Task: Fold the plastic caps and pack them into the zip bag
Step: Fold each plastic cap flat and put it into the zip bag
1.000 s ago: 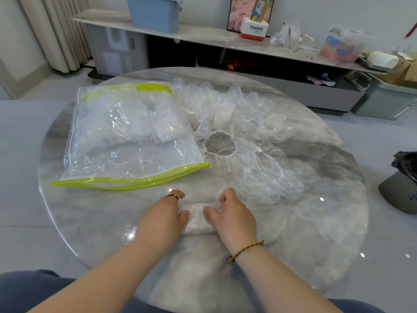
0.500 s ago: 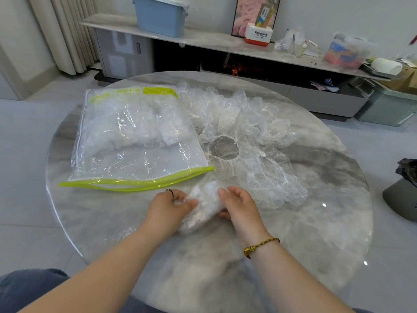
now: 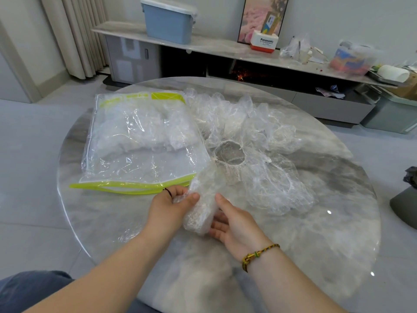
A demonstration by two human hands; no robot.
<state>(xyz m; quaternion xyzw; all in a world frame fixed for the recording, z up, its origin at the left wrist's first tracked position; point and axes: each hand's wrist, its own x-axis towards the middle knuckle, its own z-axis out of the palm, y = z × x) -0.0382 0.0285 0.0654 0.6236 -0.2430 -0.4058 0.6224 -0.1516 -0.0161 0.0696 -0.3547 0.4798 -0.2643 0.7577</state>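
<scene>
Cap [image 3: 200, 206]: folded into a crumpled clear bundle, held just above the table, its far end tilted towards the near right corner of the zip bag
Left hand [image 3: 171, 208]: grips the cap from the left, thumb pressed across the top and fingers curled behind it; a dark ring [image 3: 167, 192] shows on one finger
Right hand [image 3: 234, 224]: palm up under the near end of the cap, fingers fairly straight and bearing it from below, thumb lying along its right side; a braided bracelet [image 3: 259, 254] circles the wrist
Zip bag [image 3: 140, 141]: lies flat on the left half of the table, clear with a yellow-green strip at its near and far edges; the near edge gapes open; white folded caps fill its far part
Loose caps [image 3: 248, 136]: an unfolded heap right of the bag, touching its right edge; one near the middle shows its round elastic opening facing up
Table [image 3: 316, 233]: round, glossy, marbled grey and white
Shelf [image 3: 214, 47]: low, along the far wall, with a blue box [image 3: 168, 21] on it
</scene>
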